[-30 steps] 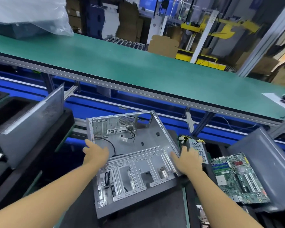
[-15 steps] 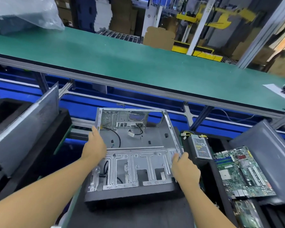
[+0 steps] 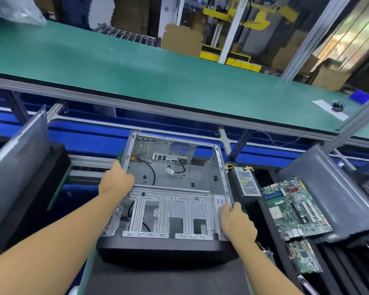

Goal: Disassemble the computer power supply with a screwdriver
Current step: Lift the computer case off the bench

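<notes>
An open grey metal computer case (image 3: 179, 179) lies flat in front of me, its inside bare except for black cables and a metal drive cage. My left hand (image 3: 115, 180) grips the case's left wall. My right hand (image 3: 235, 222) grips the right wall near the front corner. The power supply (image 3: 246, 180), a small box with a perforated silver top and yellow wires, sits just right of the case, outside it. No screwdriver is visible.
A green conveyor belt (image 3: 136, 67) runs across above the work area. Two motherboards (image 3: 294, 207) lie at the right beside a grey case panel (image 3: 337, 188). Another grey panel (image 3: 17, 162) leans at the left. Black foam pads (image 3: 164, 277) lie under the case.
The case has turned from a skewed angle to square with me and shifted a little right. Both hands moved from resting on it to gripping its side walls.
</notes>
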Action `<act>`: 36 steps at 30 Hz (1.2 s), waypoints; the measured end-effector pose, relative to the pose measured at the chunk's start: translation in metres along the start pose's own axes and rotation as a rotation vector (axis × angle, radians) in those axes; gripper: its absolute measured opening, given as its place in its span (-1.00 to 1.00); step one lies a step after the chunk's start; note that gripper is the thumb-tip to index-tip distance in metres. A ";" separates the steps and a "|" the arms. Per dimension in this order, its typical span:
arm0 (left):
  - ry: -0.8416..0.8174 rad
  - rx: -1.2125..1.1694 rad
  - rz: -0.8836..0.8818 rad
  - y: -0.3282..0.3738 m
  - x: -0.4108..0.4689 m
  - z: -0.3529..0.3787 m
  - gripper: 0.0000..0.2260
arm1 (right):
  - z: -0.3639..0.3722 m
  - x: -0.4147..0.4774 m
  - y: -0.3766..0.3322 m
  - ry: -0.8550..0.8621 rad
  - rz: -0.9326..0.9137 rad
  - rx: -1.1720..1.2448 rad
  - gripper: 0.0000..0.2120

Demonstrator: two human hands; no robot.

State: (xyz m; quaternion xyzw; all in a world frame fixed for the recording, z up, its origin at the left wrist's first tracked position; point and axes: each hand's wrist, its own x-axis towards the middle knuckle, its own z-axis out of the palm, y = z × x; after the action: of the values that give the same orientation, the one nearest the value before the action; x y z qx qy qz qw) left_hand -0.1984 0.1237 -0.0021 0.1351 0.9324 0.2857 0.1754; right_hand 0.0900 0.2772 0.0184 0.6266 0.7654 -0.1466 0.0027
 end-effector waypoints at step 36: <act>0.406 -0.354 0.062 0.043 -0.032 -0.061 -0.85 | -0.066 0.097 -0.058 0.076 -0.328 0.862 -0.80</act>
State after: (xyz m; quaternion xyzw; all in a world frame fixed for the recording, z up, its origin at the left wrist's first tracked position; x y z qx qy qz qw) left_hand -0.1878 0.1175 0.0777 0.0710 0.8795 0.4705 -0.0031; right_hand 0.0248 0.3754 0.0759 0.4461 0.7232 -0.4268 -0.3094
